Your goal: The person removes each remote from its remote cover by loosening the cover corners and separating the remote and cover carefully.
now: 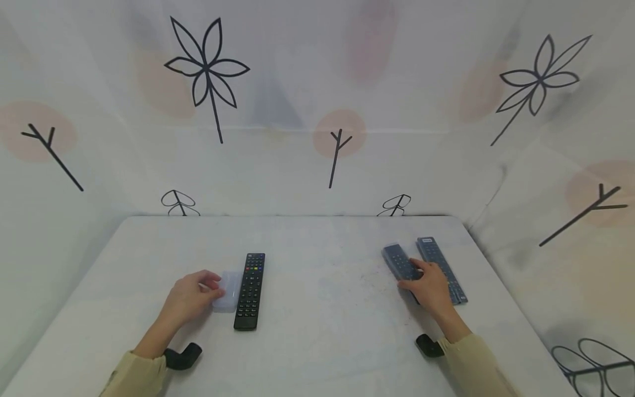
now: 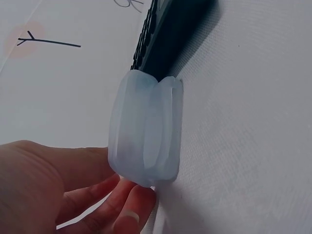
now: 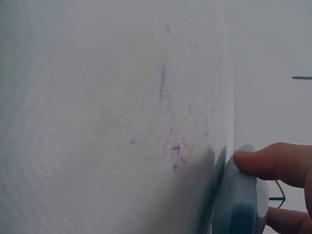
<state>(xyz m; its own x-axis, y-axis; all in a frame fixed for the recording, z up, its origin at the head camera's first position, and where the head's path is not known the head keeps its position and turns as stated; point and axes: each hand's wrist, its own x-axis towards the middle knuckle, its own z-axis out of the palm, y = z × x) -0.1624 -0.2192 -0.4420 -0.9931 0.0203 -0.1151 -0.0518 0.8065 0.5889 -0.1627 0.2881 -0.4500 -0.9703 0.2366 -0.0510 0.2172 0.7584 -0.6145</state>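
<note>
A translucent, pale-blue plastic case [image 2: 144, 129] is pinched at its near end between the thumb and fingers of my left hand [image 1: 190, 298]. In the head view, this case lies flat on the white table just left of a black remote control [image 1: 249, 292] with colored buttons. On the right, my right hand [image 1: 429, 286] grips a grey-blue remote control [image 1: 399, 262] by its sides, thumb on the left edge. The right wrist view shows that remote's rounded side close to the tabletop; whether it touches is unclear. A second, longer grey-blue remote [image 1: 434, 251] lies right beside it, partly behind the hand.
The white table [image 1: 322, 342] has faint colored marks near its middle right. Patterned white cloth [image 1: 278, 171] hangs behind and at both sides. A black wrist-camera mount [image 1: 183, 355] sits at the left wrist and another black mount [image 1: 429, 346] at the right.
</note>
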